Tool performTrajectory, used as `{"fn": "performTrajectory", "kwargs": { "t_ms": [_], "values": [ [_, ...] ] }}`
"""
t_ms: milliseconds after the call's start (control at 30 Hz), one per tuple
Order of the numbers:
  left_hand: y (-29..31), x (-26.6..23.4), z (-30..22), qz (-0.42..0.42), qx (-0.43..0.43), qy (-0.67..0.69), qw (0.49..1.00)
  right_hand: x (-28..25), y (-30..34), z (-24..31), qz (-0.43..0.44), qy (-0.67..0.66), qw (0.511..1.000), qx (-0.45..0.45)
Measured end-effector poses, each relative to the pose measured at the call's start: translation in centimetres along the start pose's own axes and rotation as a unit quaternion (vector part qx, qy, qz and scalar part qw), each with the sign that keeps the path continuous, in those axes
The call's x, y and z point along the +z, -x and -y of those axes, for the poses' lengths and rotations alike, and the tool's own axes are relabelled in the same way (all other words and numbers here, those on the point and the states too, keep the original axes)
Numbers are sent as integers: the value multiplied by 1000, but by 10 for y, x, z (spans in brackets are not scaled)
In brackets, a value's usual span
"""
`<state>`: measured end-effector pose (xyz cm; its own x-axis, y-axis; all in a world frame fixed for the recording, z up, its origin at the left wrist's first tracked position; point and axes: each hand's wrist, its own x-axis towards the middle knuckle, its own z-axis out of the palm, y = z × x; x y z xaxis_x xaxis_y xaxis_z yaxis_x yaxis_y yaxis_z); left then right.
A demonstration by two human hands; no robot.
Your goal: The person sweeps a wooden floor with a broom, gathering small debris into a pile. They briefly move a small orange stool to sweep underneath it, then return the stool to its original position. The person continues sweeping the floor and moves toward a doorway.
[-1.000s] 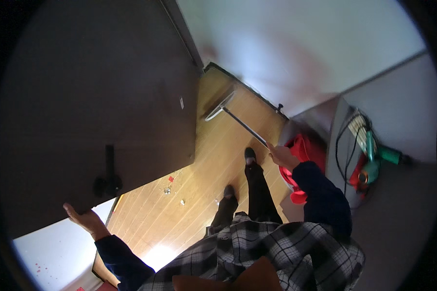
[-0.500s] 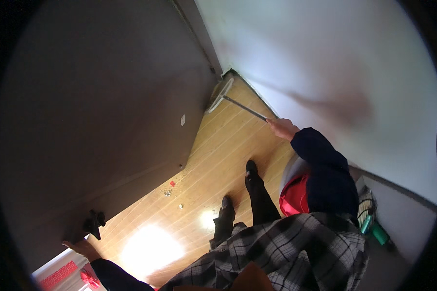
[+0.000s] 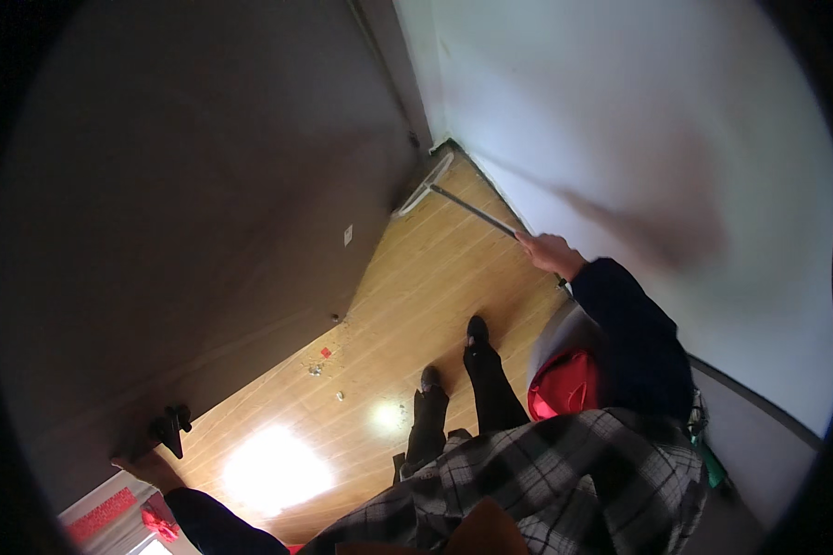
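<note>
My right hand [image 3: 551, 253] is closed round the handle of a long-handled floor squeegee [image 3: 477, 212]. Its slim white head lies on the wooden floor, in the narrow corner between the dark door and the white wall. At the lower left, my left hand [image 3: 154, 469] grips the free edge of the dark door [image 3: 204, 231], just below the black door handle [image 3: 170, 429]. Part of the left fingers is hidden by the door. Beside the door's bottom edge lie a small red scrap [image 3: 326, 352] and a little heap of debris [image 3: 316, 369].
A red bag or liner [image 3: 565, 383] sits in a pale bin by my right leg. My feet [image 3: 477, 330] stand on the floor [image 3: 407, 287]. The white wall [image 3: 620, 111] rises on the right. Red decorations [image 3: 160, 525] show beyond the door at the lower left.
The view has shifted slightly. My right hand has moved a little right and toward me, while the squeegee head stays in the corner. My left hand keeps its grip on the door.
</note>
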<state>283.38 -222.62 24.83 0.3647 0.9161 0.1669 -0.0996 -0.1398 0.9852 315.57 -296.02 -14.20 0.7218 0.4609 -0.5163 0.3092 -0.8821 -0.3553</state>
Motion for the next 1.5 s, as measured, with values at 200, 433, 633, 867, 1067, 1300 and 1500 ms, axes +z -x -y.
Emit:
{"fn": "performTrajectory", "kwargs": {
  "t_ms": [200, 433, 633, 867, 1067, 1300, 1500],
  "values": [
    [4, -15, -1, -29, 12, -19, 999, -17, -3, 28, 134, -164, 970, 120],
    [3, -14, -5, -33, 15, -52, 998, -39, 22, 28, 119, -29, 991, 54],
    [17, 23, -10, -3, 19, -46, 999, 57, 2, 18, 3, -100, 993, 55],
    [35, 43, -9, -62, 22, -117, 991, 38, 136, 64, 117, -261, 952, 109],
    [24, 1, -13, -59, 53, -159, 984, -14, 71, 111, 121, -251, 950, 140],
    [15, 21, -5, -7, 59, -171, 983, 90, 57, 51, -78, -180, 980, 42],
    [28, 26, -9, -57, 58, -125, 989, 28, 154, 87, 161, -204, 954, 148]
  ]
}}
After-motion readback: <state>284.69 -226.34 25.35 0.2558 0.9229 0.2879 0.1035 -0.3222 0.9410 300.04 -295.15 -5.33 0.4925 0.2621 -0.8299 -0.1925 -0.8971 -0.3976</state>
